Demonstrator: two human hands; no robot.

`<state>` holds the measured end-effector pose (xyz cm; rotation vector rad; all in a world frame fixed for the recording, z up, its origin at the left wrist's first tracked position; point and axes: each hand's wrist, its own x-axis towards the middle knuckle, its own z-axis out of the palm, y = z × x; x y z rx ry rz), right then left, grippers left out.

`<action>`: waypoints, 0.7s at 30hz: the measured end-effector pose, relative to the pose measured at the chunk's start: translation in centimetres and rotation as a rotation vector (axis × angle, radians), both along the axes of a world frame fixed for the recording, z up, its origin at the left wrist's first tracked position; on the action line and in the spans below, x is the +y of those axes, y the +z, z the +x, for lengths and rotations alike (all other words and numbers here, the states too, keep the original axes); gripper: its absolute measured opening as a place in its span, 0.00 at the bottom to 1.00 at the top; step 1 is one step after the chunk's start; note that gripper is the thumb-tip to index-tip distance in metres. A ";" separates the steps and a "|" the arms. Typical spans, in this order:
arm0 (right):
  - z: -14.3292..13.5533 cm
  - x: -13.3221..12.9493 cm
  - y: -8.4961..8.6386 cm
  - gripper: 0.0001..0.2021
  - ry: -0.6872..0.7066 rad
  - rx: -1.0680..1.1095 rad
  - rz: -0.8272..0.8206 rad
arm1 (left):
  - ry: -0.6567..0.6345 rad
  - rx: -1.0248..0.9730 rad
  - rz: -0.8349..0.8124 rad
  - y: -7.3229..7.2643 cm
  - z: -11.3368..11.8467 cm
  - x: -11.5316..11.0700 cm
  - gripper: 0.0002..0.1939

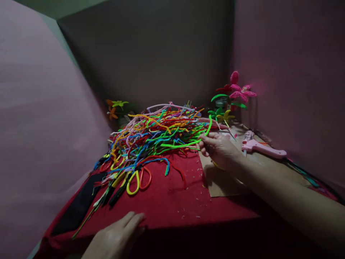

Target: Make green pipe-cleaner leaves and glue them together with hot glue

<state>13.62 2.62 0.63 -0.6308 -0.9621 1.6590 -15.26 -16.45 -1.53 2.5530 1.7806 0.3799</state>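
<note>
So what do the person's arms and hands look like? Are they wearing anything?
Both are bare. The right hand and its long forearm show no sleeve, glove, watch or ring that I can see. The left hand is bare too, with only hand and wrist in view. The dim light hides finer details.

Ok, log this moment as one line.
right hand: pinching green pipe cleaner | left hand: flat on red cloth | pipe-cleaner pile: behind

Two hands are seen: a right hand and a left hand. One heap of pipe cleaners, too tangled to be counted, is seen. Two pairs of scissors can be made out, besides one pink glue gun and one cardboard sheet.
</note>
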 end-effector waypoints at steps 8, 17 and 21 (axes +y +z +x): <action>-2.9 -1.1 -0.5 0.09 0.184 0.090 0.016 | 0.039 -0.942 -0.183 4.3 11.2 10.8 0.17; -2.7 0.6 -1.5 0.12 0.080 0.030 0.017 | -0.034 -1.538 -0.350 3.5 12.7 17.4 0.14; -2.6 0.7 -1.8 0.13 0.044 -0.057 0.059 | 0.031 -1.690 -0.450 2.3 12.6 18.5 0.15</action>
